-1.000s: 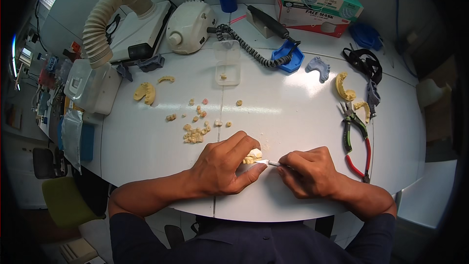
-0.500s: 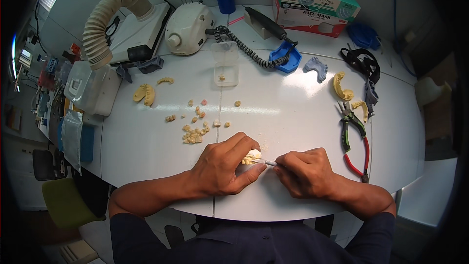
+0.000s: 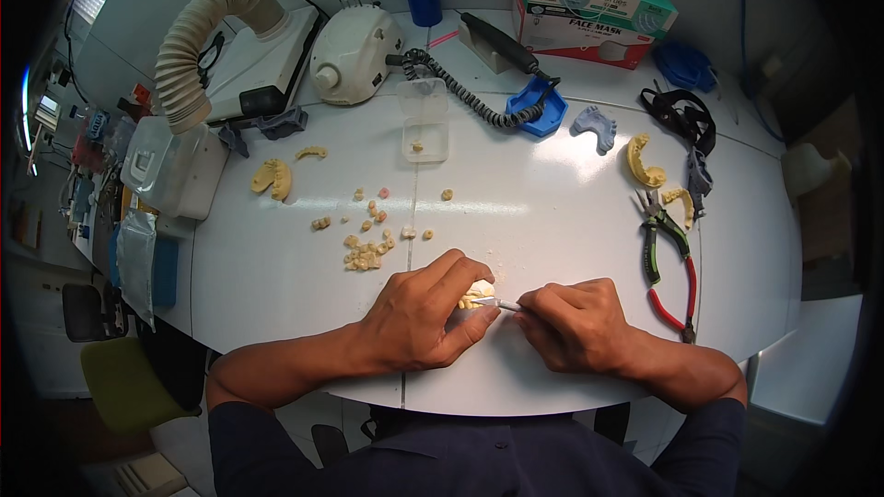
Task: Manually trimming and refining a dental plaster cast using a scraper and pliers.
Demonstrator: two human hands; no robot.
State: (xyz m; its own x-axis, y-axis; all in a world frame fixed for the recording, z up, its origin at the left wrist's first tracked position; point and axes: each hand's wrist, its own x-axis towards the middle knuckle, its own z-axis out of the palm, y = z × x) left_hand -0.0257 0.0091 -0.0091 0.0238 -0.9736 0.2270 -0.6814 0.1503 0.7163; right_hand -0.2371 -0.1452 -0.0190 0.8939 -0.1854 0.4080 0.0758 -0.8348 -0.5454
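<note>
My left hand is closed round a small white and yellow dental cast, its fingers over the far side and its thumb along the near side. Part of the cast is hidden by those fingers. My right hand pinches a slim metal carving knife, whose blade points left and touches the toothed side of the cast. The tip of my left thumb lies close below the blade. Beyond my left hand, loose tooth crowns are scattered and heaped on the white table.
Pliers with red and green handles lie to the right, below yellow arch models. A grey-blue arch model, a blue tray and a coiled-cord handpiece are farther back. A clear box stands mid-table; a ribbed hose arches at left.
The cast has turned slightly in my left hand, and the knife blade now lies a little farther over its toothed side. My right hand has barely shifted.
</note>
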